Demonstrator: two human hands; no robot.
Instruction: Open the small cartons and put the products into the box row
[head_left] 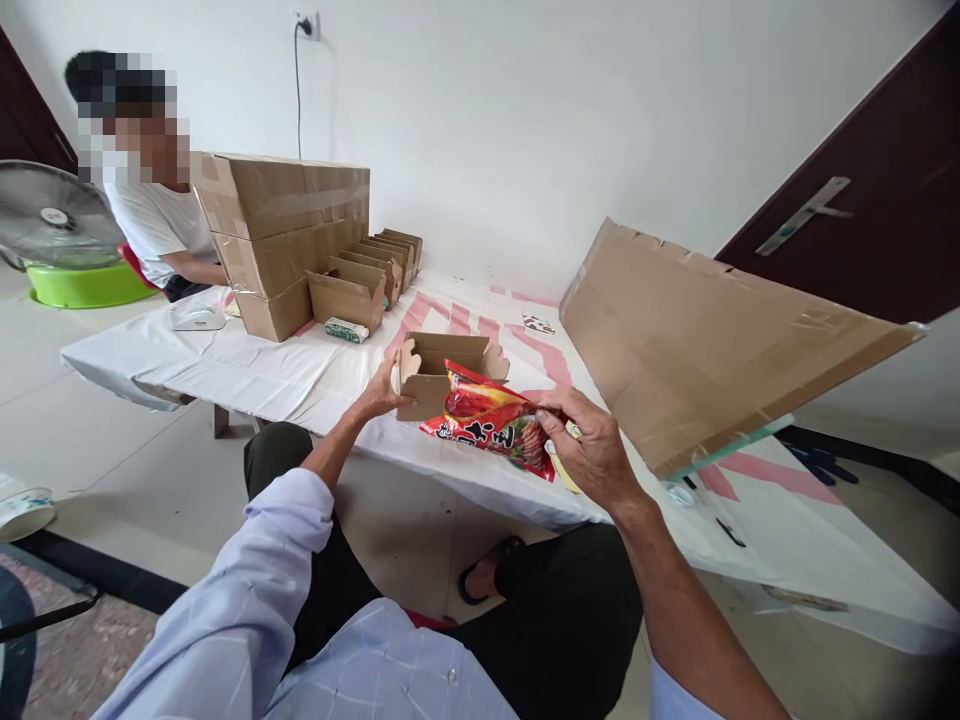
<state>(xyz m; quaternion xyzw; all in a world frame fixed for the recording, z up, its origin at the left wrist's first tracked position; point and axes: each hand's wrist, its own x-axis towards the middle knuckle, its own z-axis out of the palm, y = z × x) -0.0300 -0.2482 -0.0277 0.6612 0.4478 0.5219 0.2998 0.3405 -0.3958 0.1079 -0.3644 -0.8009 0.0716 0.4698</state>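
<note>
An open cardboard box [429, 396] stands in front of me near the table's front edge, its flaps up. At its left side is my left hand [384, 390], fingers closed on the box wall. My right hand [589, 440] pinches a red food packet [487, 420] by its right end. The packet has printed characters and a food picture, and hangs before the box, covering its right front corner. Behind my right hand, a yellowish item [564, 472] is partly hidden; I cannot make out what it is.
Stacked cartons [281, 230] stand at left, with a row of open boxes [349, 292] beside them and a small green-and-white carton [346, 330]. A large cardboard panel [720, 340] leans at right. A knife [729, 532] lies nearby. Another person [161, 225] sits beyond the cartons.
</note>
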